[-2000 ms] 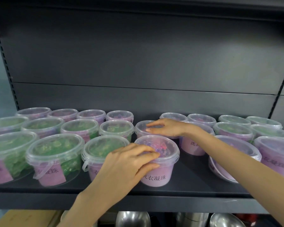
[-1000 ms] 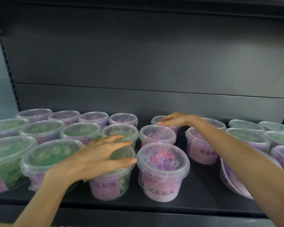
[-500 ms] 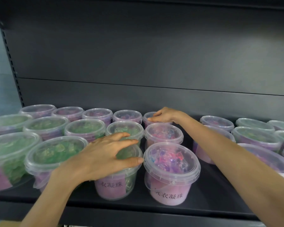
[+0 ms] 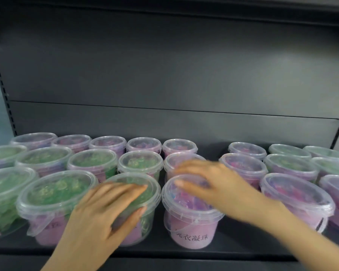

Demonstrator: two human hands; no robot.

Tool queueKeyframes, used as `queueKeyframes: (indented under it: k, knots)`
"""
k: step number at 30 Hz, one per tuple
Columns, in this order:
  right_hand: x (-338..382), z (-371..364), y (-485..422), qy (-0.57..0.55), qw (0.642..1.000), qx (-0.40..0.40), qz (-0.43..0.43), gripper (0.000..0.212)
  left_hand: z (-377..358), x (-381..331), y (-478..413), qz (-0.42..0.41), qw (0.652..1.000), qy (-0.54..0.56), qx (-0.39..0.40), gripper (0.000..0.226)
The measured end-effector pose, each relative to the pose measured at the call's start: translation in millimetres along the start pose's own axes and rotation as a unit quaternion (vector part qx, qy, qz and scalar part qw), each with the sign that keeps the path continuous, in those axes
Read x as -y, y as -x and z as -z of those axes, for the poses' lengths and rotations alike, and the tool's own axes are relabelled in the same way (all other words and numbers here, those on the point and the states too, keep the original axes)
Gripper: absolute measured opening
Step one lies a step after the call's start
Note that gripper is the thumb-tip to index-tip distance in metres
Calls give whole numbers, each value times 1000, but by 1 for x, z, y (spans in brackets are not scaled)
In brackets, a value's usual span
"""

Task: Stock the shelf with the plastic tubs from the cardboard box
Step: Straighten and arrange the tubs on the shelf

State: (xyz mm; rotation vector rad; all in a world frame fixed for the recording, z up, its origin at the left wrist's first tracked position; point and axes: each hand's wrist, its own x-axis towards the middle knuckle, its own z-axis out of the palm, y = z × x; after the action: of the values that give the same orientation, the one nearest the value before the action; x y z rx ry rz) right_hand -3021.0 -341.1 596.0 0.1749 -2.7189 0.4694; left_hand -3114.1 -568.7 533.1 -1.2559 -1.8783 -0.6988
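Clear-lidded plastic tubs stand in three rows on a dark shelf [image 4: 233, 251]. My left hand [image 4: 104, 214] lies on the front green-filled tub [image 4: 148, 194], with the fingers flat across its lid and the thumb against its side wall. My right hand [image 4: 211, 184], blurred by motion, hovers with spread fingers over the lid of the front pink tub [image 4: 190, 229], which carries a printed label. Whether it touches the lid I cannot tell. The cardboard box is out of view.
Green tubs [image 4: 55, 192] fill the left, pink tubs [image 4: 294, 194] the right. A bare gap [image 4: 211, 149] shows in the back row between a pink tub [image 4: 179, 146] and the right group. The shelf's back panel [image 4: 164, 75] rises behind.
My right hand has drawn back from the back-row tub to above the front pink tub. My left hand has stayed on the front green tub. The view has moved closer.
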Motion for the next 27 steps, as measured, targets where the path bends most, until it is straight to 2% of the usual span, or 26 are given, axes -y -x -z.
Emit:
queueKeyframes:
  k: [2,5,11,21,27]
  knots:
    - [3,-11,31,-1,1000,-25,18,52,-1,-1,5,-12,1000,-10,-18,37]
    - [-2,-24,58,56,990,-106,69,48,-2,-1,9,-12,1000,-11,-3,39]
    - [-11,-42,62,78,981,-144,107,43,-5,-1,10,14,1000,-8,24,34]
    - [-10,-46,62,49,988,-122,85,43,-5,-7,10,33,999,-15,34,39]
    - [-10,-34,70,95,989,-74,90,50,-7,-40,-9,-15,999,17,-35,37]
